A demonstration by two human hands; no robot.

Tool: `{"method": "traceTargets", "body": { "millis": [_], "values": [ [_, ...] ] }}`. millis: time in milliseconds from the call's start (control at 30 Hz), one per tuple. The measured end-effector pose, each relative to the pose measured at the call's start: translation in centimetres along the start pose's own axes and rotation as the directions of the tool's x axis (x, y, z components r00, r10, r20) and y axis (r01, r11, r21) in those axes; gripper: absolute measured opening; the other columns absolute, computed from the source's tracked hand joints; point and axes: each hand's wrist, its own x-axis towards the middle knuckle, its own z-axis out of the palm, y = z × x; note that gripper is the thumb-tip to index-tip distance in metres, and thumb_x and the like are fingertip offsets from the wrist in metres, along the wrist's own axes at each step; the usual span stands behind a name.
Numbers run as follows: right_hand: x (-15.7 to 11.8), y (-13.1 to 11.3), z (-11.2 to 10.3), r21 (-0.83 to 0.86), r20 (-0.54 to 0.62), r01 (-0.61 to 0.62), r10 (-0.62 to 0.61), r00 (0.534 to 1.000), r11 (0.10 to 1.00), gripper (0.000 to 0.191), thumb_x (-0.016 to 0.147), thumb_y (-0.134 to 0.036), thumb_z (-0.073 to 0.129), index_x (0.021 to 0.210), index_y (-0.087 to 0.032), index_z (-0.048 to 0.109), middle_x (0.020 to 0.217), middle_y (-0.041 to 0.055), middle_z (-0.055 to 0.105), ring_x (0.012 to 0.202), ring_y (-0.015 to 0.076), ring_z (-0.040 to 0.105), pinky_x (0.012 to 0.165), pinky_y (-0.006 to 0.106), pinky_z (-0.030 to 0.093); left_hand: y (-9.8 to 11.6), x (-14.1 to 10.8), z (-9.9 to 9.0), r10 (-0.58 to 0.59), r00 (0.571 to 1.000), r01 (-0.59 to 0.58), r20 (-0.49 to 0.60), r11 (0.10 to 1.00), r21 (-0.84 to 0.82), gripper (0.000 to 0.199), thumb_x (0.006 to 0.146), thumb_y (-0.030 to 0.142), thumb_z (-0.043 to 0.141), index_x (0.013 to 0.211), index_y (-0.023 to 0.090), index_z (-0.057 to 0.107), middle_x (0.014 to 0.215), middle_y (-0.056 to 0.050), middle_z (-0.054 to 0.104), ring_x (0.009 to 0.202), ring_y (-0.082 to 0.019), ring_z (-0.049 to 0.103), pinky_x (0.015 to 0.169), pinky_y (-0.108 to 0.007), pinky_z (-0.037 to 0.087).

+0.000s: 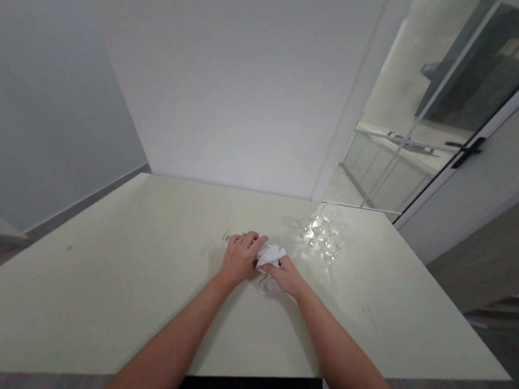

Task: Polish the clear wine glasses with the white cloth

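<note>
Near the middle of the table, my left hand [241, 258] is wrapped round a clear drinking glass [226, 236]. One end of the glass sticks out to the left of the fingers, and the rest is hidden by the hand and cloth. Close on the right, my right hand [285, 275] grips a white cloth [272, 255] bunched against the glass's other end. Part of the cloth hangs down toward the tabletop. Both hands are closed and almost touching.
Several clear glasses [324, 233] stand close together at the back right of the pale table [118, 290]. A white wall [236, 87] rises behind the table's far edge. At the right is a glazed door with a black handle [468, 152].
</note>
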Motion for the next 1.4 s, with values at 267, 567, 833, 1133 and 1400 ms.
{"method": "traceTargets", "body": {
  "millis": [267, 567, 833, 1133, 1400],
  "values": [
    [0.1, -0.1, -0.4, -0.059, -0.037, -0.017, 0.015, 0.999, 0.998, 0.022, 0.072, -0.032, 0.064, 0.087, -0.016, 0.069, 0.082, 0.0012, 0.066, 0.079, 0.0167, 0.057, 0.078, 0.03, 0.044, -0.2, 0.0, 0.2, -0.015, 1.0, 0.015, 0.006, 1.0, 0.013, 0.06, 0.066, 0.011, 0.056, 0.124, 0.021, 0.048, 0.115, -0.012, 0.054, 0.102, -0.026, 0.053, 0.086, -0.039, 0.033],
    [-0.3, 0.0, 0.1, -0.4, -0.269, 0.024, -0.143, 0.952, 0.916, 0.024, 0.068, -0.032, 0.07, 0.086, -0.016, 0.069, 0.084, 0.0062, 0.067, 0.077, 0.02, 0.059, 0.073, 0.031, 0.045, 0.0, 0.3, -0.1, -0.018, 1.0, 0.019, 0.022, 0.999, -0.026, 0.053, 0.071, 0.021, 0.06, 0.122, 0.021, 0.048, 0.113, -0.011, 0.055, 0.104, -0.026, 0.053, 0.084, -0.036, 0.034],
    [-0.2, -0.6, -0.2, -0.157, -0.521, 0.035, -0.112, 0.846, 0.987, 0.028, 0.079, -0.04, 0.057, 0.088, -0.016, 0.069, 0.085, 0.0057, 0.07, 0.079, 0.0196, 0.062, 0.076, 0.031, 0.048, -0.4, 0.1, 1.1, -0.095, 0.988, 0.076, -0.124, 0.985, -0.152, 0.052, 0.076, 0.047, 0.061, 0.117, 0.018, 0.047, 0.102, -0.009, 0.061, 0.096, -0.024, 0.057, 0.084, -0.037, 0.035],
    [-0.6, 0.3, 0.5, -0.117, -0.546, 0.074, -0.127, 0.828, 0.99, 0.028, 0.081, -0.042, 0.052, 0.092, -0.019, 0.065, 0.08, 0.0035, 0.066, 0.085, 0.018, 0.06, 0.081, 0.03, 0.047, -1.1, 0.2, 1.1, -0.261, 0.929, 0.117, -0.261, 0.879, -0.463, 0.053, 0.073, 0.057, 0.06, 0.106, 0.017, 0.049, 0.09, -0.004, 0.058, 0.077, -0.016, 0.055, 0.078, -0.032, 0.039],
    [-0.5, -0.6, 1.6, -0.08, -0.013, 0.137, -0.138, 0.99, 0.987, 0.034, 0.082, -0.041, 0.053, 0.106, -0.018, 0.06, 0.1, 0.0048, 0.064, 0.095, 0.0184, 0.058, 0.087, 0.031, 0.044, -0.9, -0.2, 0.6, -0.138, 0.959, -0.086, -0.249, 0.695, -0.714, 0.068, 0.068, 0.075, 0.048, 0.104, 0.017, 0.058, 0.078, -0.002, 0.047, 0.068, -0.014, 0.044, 0.064, -0.027, 0.038]
  ]
}}
